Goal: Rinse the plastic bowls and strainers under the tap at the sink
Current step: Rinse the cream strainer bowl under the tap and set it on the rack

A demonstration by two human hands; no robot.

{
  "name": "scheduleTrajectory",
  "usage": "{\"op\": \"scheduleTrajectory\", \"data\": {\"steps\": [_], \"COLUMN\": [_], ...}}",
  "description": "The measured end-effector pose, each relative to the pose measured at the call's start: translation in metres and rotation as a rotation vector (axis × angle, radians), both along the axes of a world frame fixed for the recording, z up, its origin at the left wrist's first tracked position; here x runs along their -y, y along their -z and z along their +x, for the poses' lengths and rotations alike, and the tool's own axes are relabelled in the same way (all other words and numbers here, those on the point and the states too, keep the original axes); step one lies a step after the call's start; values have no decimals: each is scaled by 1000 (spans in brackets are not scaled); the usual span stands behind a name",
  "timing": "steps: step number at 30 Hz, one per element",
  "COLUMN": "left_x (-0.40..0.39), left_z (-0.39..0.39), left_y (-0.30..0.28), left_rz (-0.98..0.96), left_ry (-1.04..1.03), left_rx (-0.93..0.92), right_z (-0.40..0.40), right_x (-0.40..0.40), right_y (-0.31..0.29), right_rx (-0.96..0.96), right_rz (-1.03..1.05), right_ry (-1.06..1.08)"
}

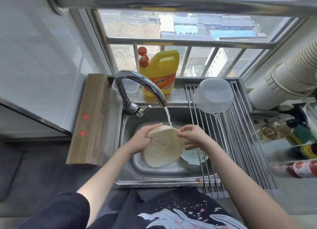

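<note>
Both hands on the beige strainer (164, 143) — left hand (144, 136) grips its left rim, right hand (193, 136) pinches the right; tap (137, 86) water strikes its top edge over the sink (154, 174)

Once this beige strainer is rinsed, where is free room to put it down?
Free: the metal roll-up drying rack, its near rods below the upturned clear plastic bowl. Crowded: the steel sink, where both hands hold the beige perforated plastic strainer beside a white strainer.

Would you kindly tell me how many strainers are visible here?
2: a beige strainer held under the tap by both hands, and a white strainer lying in the sink behind it. Others may be hidden.
</note>
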State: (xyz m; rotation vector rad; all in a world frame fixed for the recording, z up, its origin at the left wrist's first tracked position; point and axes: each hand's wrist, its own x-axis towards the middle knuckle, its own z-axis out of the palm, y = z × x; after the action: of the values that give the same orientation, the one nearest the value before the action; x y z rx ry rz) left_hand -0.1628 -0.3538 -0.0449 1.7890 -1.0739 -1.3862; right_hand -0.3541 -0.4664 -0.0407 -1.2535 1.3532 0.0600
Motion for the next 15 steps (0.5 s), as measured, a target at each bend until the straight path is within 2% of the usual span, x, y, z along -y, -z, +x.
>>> {"op": "scheduleTrajectory", "data": {"steps": [2,4,6,8,10,11,13,14,15], "left_x": [5,10,16,21,22,21,20,20,22], "left_z": [-6,-10,-11,-7,-3,-3,-1,0,1], "left_y": [0,-3,-2,-1,0,-3,-6,-7,-9], "left_rz": [-86,-117,-105,-6,181,308,437,404,355], "left_ry": [33,43,25,2,-39,-101,-306,-411,-499], "left_rx": [31,52,63,47,14,-67,-478,-708,-865], "right_z": [0,-1,-6,-11,-14,-15,-18,-19,-20], "right_x": [-9,-16,-21,-21,-19,-18,-19,-20,-21], "right_y": [7,13,16,16,12,11,11,12,16], "right_rx": [8,-38,-25,60,139,199,289,295,286], "right_rz": [-80,-298,-473,-526,-499,-464,-434,-459,-489], "right_ry": [21,-10,68,246,371,409,445,438,413]}}
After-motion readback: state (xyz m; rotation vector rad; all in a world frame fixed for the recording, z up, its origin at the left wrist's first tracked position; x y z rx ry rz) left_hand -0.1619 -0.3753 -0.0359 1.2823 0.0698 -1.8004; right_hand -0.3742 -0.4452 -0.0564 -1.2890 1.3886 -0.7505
